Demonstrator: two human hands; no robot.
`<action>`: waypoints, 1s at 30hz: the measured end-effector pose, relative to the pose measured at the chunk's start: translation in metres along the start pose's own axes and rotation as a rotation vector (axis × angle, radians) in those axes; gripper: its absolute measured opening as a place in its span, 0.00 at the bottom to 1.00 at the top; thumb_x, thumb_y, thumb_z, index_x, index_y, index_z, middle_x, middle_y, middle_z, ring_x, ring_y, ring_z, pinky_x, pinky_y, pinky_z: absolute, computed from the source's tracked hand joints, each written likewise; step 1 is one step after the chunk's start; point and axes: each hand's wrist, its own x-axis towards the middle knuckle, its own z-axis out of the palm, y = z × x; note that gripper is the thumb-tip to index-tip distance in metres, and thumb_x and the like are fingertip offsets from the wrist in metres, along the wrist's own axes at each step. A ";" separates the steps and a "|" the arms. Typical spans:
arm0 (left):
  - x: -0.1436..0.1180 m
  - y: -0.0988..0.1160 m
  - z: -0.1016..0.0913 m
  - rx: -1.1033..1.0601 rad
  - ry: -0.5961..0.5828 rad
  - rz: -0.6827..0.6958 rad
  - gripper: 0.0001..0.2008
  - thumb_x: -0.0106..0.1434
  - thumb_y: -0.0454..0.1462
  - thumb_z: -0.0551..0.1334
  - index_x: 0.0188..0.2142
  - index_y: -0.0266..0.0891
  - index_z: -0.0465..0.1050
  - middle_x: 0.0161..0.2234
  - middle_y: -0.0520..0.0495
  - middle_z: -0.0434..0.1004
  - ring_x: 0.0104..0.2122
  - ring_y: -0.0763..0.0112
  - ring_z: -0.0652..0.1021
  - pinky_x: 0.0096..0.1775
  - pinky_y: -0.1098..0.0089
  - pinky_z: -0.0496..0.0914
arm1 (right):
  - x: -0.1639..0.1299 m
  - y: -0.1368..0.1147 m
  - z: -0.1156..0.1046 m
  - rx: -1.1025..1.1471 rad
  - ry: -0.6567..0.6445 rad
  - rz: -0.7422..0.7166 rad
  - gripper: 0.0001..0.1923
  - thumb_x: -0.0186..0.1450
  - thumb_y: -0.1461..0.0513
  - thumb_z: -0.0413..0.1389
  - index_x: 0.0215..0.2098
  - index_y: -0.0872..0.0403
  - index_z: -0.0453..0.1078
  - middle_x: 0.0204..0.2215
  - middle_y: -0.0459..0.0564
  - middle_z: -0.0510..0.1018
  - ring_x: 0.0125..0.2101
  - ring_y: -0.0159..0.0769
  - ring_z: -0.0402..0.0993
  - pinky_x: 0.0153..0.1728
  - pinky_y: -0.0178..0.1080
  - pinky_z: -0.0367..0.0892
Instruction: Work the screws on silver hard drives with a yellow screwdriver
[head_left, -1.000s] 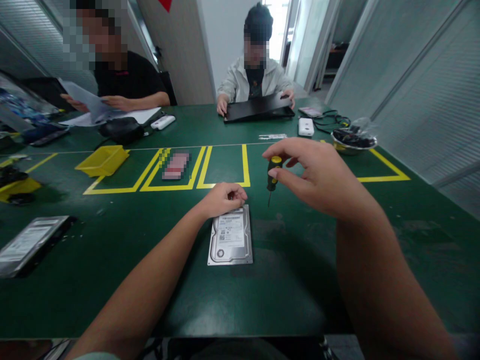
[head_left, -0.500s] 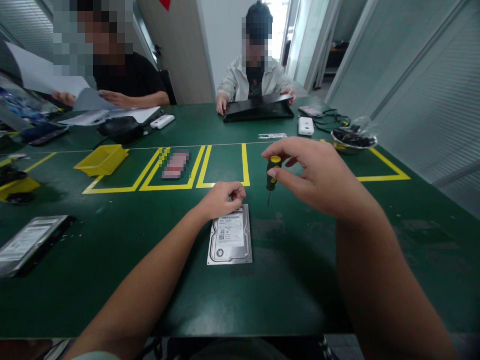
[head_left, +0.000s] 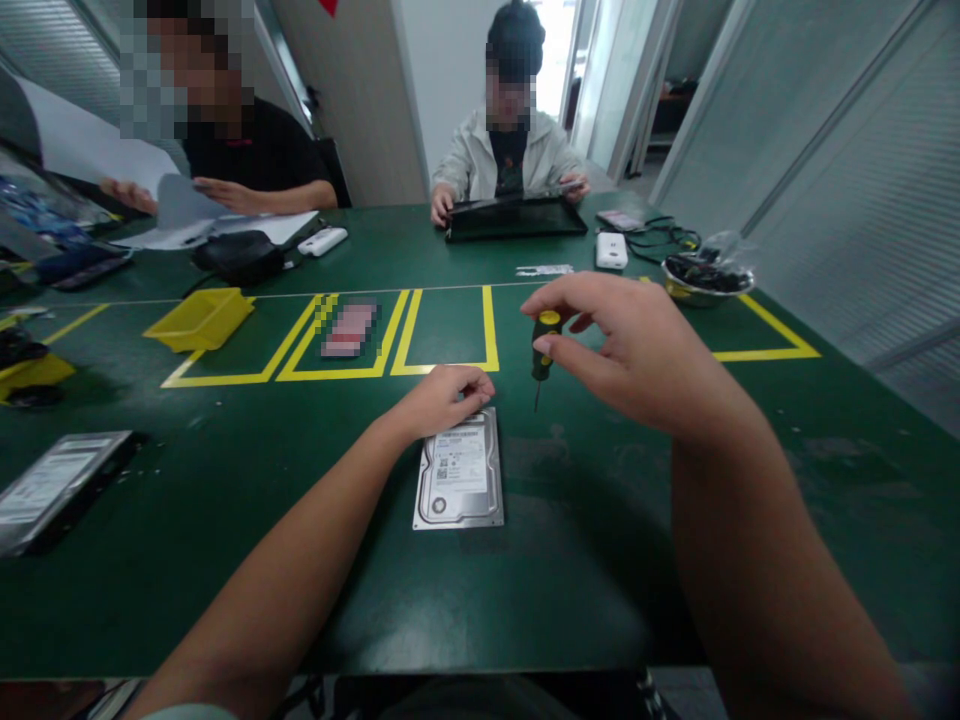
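Table [head_left: 675, 560]: green mat, yellow tape boxes at 12 o'clock mark staging zones.

Drive [head_left: 459, 482]: flat, label up, centre of near edge, within reach of both hands.

Right hand [head_left: 637, 355]: raised off table at 2 o'clock of drive, fingers curled, thumb and fingertips pinching screwdriver [head_left: 541, 350] handle; tip points down, just clear of mat, apart from drive.

Left hand [head_left: 442, 398]: at drive's 12 o'clock edge, fingers curled shut, resting there; steadying, by appearance. Whether anything is pinched inside: cannot tell.

Yellow bin [head_left: 199, 318]: 10 o'clock, well apart.
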 end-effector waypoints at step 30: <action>0.037 -0.006 -0.011 -0.074 -0.442 -0.125 0.08 0.59 0.35 0.61 0.37 0.37 0.77 0.31 0.49 0.79 0.31 0.71 0.76 0.33 0.72 0.64 | -0.002 0.005 -0.002 -0.020 -0.005 -0.024 0.13 0.63 0.65 0.55 0.46 0.51 0.73 0.43 0.49 0.79 0.43 0.42 0.74 0.44 0.43 0.66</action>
